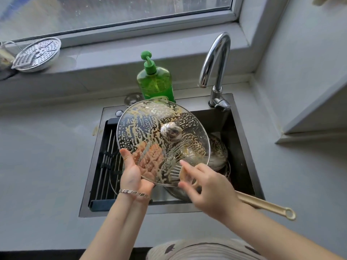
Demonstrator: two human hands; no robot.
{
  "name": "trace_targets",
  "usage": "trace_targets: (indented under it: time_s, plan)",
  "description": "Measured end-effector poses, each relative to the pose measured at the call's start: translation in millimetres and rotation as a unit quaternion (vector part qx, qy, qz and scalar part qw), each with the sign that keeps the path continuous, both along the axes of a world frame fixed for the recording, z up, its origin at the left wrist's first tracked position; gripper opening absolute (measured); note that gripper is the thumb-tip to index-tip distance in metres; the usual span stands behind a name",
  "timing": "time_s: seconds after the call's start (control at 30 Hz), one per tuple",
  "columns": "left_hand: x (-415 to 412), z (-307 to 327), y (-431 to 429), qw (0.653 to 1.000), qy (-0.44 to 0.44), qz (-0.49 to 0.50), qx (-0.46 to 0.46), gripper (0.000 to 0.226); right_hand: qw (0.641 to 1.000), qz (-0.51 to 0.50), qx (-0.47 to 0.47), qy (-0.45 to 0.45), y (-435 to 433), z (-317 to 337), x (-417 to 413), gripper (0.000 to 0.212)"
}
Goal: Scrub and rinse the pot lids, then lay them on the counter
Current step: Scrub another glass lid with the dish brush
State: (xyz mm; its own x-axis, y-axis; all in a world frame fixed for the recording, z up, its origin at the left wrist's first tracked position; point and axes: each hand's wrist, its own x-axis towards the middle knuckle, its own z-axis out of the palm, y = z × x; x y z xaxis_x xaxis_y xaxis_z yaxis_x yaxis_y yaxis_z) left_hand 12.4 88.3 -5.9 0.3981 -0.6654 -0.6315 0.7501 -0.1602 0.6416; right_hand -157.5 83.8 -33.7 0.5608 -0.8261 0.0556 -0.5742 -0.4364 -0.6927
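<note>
Counter: grey counter [47, 166] runs across the view, with a dark sink [178, 208] sunk into it.
Room: window [131, 12] behind the sink, above a deep grey sill [112, 59]; a grey wall [300, 62] closes the right side.
On the sill: perforated metal plate [37, 53] at the far left, tilted.
Behind the sink: chrome tap [216, 62] at the right rear corner, spout arching left with no water showing; green soap bottle [155, 81] just left of it, its base hidden by the lid.
In the sink: black rack [107, 156] with metal bars fills the left part; steel cookware [217, 154] is stacked to the right, largely hidden by the lid and hands.
Sticking out: gold pan handle [266, 205] crosses the sink's front right corner onto the counter, passing under the right forearm.
Task's thing: glass lid [150, 128] is held tilted above the sink, knob [171, 131] facing up, streaked with yellowish suds.
Left hand: left hand [133, 173], a bracelet [134, 193] on its wrist, clamps the lid's lower left rim, thumb on top, fingers spread flat beneath and seen through the glass.
Right hand: right hand [210, 188] pinches a pale scrubber [181, 174] in curled fingers at the lid's lower rim; I cannot tell which face of the glass it touches.
</note>
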Motion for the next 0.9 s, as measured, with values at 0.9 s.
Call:
trace_targets:
  time_s: [0.9]
  plan:
    - [0, 7, 15, 0.992, -0.072, -0.097, 0.030, 0.079, 0.981, -0.144, 0.133, -0.012, -85, 7, -20, 0.041]
